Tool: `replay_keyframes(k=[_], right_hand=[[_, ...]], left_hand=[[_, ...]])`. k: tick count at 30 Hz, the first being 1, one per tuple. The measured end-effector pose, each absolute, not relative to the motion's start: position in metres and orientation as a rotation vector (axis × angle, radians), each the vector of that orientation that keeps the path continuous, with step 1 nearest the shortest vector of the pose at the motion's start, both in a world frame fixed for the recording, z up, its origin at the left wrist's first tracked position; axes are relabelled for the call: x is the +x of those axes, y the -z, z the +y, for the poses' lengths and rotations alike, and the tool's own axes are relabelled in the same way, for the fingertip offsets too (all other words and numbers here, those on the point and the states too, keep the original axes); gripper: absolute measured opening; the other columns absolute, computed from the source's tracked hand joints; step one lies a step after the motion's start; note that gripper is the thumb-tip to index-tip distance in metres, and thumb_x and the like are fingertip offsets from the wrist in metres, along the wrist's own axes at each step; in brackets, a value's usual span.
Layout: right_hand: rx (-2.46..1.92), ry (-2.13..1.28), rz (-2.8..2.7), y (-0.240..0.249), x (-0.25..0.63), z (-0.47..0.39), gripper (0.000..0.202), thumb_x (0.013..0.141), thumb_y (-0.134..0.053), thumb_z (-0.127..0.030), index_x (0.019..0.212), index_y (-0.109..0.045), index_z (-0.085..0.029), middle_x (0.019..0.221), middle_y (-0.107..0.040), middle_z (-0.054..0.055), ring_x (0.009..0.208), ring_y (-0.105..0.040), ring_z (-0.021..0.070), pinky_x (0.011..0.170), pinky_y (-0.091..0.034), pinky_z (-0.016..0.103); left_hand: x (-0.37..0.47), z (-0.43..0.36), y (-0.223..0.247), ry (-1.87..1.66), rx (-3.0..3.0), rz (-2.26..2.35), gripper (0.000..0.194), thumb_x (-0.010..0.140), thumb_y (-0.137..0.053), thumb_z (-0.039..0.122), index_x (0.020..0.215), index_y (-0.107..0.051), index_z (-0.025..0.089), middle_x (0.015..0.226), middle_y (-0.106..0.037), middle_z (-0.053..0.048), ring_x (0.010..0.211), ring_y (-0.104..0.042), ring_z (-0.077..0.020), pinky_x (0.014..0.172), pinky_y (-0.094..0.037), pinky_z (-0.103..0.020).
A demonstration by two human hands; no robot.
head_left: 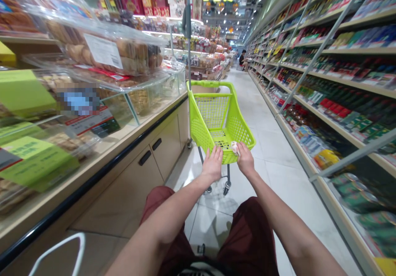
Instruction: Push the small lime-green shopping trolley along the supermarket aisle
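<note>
A lime-green plastic shopping cart (241, 121) stands on the tiled floor in front of me, its basket's near edge towards my knees. My left hand (213, 163) rests on the left part of that near edge, fingers stretched out over the rim. At the right part of the same edge, my right hand (246, 160) is closed around a crumpled white tissue or cloth (234, 147). The tissue touches or nearly touches the rim; exactly which cannot be made out. The basket's visible floor is a perforated green grid.
To the left runs a wooden counter (123, 210) with clear plastic boxes of baked goods (102, 49) and green labels. Tall shelves (349, 78) of packaged goods line the right. A thin metal pole (188, 53) rises beside the cart. Farther down the aisle, a person (243, 60) sits low.
</note>
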State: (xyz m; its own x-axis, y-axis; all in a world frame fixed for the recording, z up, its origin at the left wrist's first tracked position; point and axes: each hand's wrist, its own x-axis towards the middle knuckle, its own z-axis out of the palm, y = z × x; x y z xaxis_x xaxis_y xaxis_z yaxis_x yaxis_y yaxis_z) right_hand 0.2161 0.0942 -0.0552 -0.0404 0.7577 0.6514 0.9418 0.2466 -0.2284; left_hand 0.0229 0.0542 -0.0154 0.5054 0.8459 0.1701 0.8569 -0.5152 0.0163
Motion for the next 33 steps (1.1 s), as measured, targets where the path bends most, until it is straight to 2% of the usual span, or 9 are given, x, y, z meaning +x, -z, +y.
replay_keyframes(k=[8, 14, 22, 26, 33], right_hand=[[-1.531, 0.344, -1.761, 0.048, 0.224, 0.080, 0.040, 0.085, -0.031, -0.015, 0.119, -0.051, -0.008, 0.125, -0.050, 0.017, 0.122, -0.040, 0.0217, 0.100, -0.036, 0.041], [-1.548, 0.278, -1.783, 0.044, 0.219, 0.071, 0.041, 0.083, -0.031, -0.009, 0.119, -0.051, -0.012, 0.127, -0.049, 0.014, 0.121, -0.041, 0.0191, 0.099, -0.038, 0.037], [-1.581, 0.341, -1.803, 0.041, 0.224, 0.067, 0.039, 0.085, -0.034, -0.011, 0.121, -0.049, -0.011, 0.130, -0.046, 0.014, 0.126, -0.035, 0.0223, 0.101, -0.034, 0.041], [-1.613, 0.309, -1.830, 0.049, 0.222, 0.069, 0.045, 0.080, -0.035, -0.005, 0.123, -0.047, -0.012, 0.131, -0.045, 0.014, 0.125, -0.036, 0.0221, 0.099, -0.036, 0.041], [-1.551, 0.290, -1.802, 0.066, 0.240, 0.070, 0.057, 0.073, -0.035, 0.000, 0.128, -0.042, -0.015, 0.132, -0.044, 0.010, 0.126, -0.035, 0.0190, 0.102, -0.035, 0.039]], left_hand=[[0.047, 0.051, 0.026, 0.285, -2.819, -1.254, 0.064, 0.074, -0.040, 0.019, 0.135, -0.025, 0.009, 0.147, -0.016, -0.011, 0.135, -0.014, -0.0218, 0.109, -0.007, -0.049], [0.046, 0.094, -0.006, 0.293, -2.734, -1.399, 0.067, 0.073, -0.041, 0.017, 0.137, -0.022, 0.008, 0.147, -0.015, -0.012, 0.135, -0.012, -0.0220, 0.108, -0.007, -0.051], [0.060, 0.130, -0.023, 0.006, -2.746, -1.357, 0.072, 0.069, -0.044, 0.017, 0.137, -0.022, 0.008, 0.147, -0.015, -0.011, 0.135, -0.012, -0.0251, 0.107, -0.004, -0.054], [0.068, 0.126, -0.019, -0.037, -2.691, -1.418, 0.073, 0.071, -0.043, 0.020, 0.139, -0.018, 0.010, 0.148, -0.012, -0.010, 0.135, -0.009, -0.0251, 0.106, -0.002, -0.055], [0.073, 0.115, -0.023, 0.040, -2.648, -1.371, 0.072, 0.069, -0.048, 0.027, 0.136, -0.026, 0.009, 0.143, -0.026, -0.014, 0.133, -0.017, -0.0286, 0.106, 0.000, -0.055]])
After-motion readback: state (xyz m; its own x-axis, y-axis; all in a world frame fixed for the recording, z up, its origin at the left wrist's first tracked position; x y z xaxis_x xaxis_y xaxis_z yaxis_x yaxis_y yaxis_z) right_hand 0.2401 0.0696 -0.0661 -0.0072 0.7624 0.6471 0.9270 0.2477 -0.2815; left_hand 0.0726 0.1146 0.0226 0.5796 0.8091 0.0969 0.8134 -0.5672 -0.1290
